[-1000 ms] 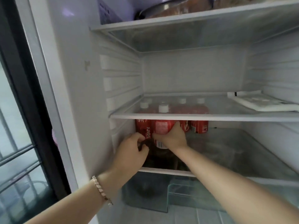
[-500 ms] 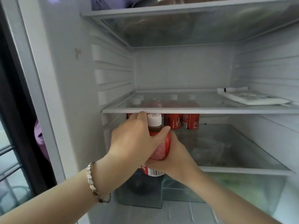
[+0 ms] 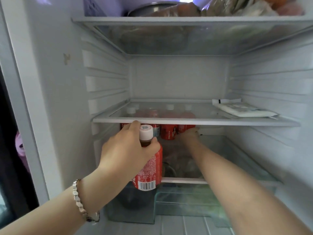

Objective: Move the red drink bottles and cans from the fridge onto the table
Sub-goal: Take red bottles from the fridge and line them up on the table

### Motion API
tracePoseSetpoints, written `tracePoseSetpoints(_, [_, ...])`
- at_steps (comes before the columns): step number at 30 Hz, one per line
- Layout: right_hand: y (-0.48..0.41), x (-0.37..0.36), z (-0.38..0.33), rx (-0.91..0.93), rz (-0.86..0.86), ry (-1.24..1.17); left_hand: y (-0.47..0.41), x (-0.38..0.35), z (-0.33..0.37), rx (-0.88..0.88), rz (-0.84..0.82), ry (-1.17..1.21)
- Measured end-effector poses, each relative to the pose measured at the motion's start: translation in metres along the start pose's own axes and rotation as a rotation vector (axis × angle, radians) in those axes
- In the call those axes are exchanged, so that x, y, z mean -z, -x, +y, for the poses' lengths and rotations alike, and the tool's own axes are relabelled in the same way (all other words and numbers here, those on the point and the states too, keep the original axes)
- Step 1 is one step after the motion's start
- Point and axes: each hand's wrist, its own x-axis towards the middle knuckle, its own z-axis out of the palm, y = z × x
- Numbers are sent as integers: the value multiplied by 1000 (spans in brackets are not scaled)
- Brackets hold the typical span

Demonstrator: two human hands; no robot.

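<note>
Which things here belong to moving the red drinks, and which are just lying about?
Job: red bottle, held by the left hand; back-row red bottles; right hand reaching toward them.
Lying about: white packet; metal dish; bagged food.

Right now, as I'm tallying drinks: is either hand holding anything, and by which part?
The left hand holds a red bottle by its neck, under the white cap. The right hand reaches the bottles farther in; its grip cannot be told.

R grip (image 3: pixel 189 135) off bottle (image 3: pixel 149 168), reached rear bottles (image 3: pixel 169 132)
</note>
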Motion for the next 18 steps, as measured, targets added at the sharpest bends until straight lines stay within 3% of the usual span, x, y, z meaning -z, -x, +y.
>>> tracePoseSetpoints(3, [-3, 3, -1, 24, 127, -43, 0, 0, 1, 4, -2, -4])
tracePoseSetpoints(7, [-11, 7, 11, 105, 147, -47, -1, 2, 1, -6, 1, -1])
tracePoseSetpoints(18, [124, 65, 36, 133, -122, 73, 0, 2, -4, -49, -14, 58])
